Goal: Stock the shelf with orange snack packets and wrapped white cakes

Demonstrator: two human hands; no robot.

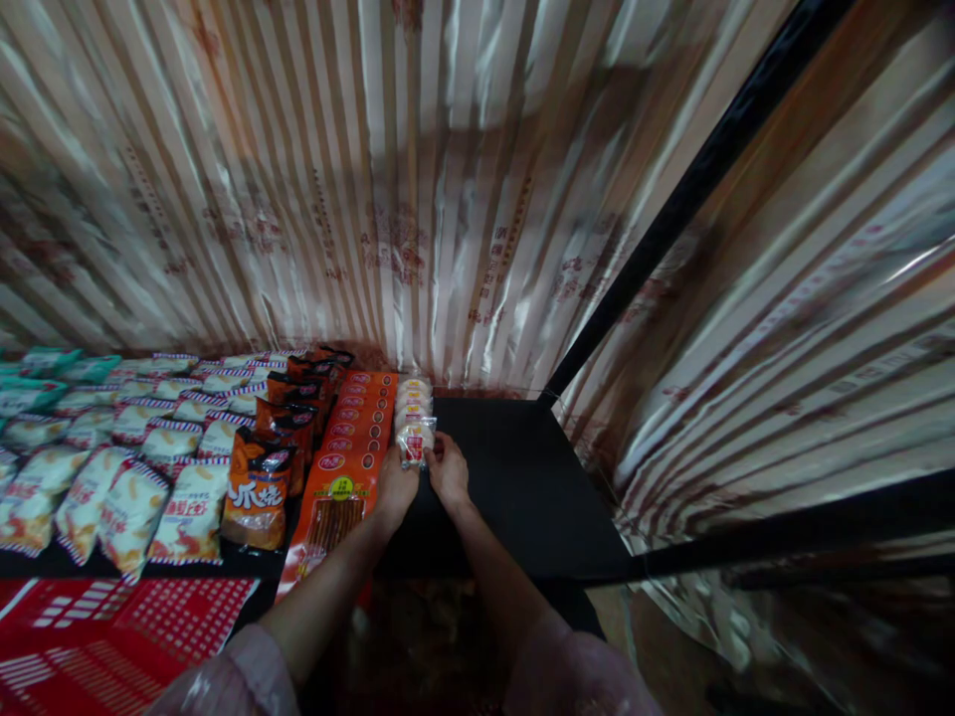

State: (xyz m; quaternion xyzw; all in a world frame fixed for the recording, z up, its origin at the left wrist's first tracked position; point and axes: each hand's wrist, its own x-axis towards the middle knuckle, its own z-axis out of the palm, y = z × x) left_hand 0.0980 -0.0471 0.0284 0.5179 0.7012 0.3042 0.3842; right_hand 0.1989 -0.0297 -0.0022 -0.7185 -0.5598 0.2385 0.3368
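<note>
While two pale sleeves (pixel 254 666) reach in from below, a red basket (pixel 171 612) with slotted walls sits at the lower left, cut off by the picture's edges; its contents cannot be made out. Below the shelf between the forearms, everything is too dark to read.

On the black shelf (pixel 522 487), the foremost of about seven orange packs (pixel 335 487) has a clear window showing brown sticks, and the left forearm covers its lower corner. Just right of these, the front packet (pixel 415 441), clear-wrapped with a red label and white contents, is pinched at its sides: the left hand (pixel 398 485) grips the lower left, its fingertips partly hidden, and the right hand (pixel 449 469) nips the right edge between thumb and fingers. At least three more white packets (pixel 413 398) line up behind it.

Left of the orange packs runs a file of at least four black-and-orange bags (pixel 256 487), then several rows of white snack bags (pixel 189 509), four foremost. Farther back, at least three teal bags (pixel 90 368) are partly cut off.

Beyond rise a black post (pixel 671 229) and striped sheeting (pixel 463 199), its red print mostly blurred.
</note>
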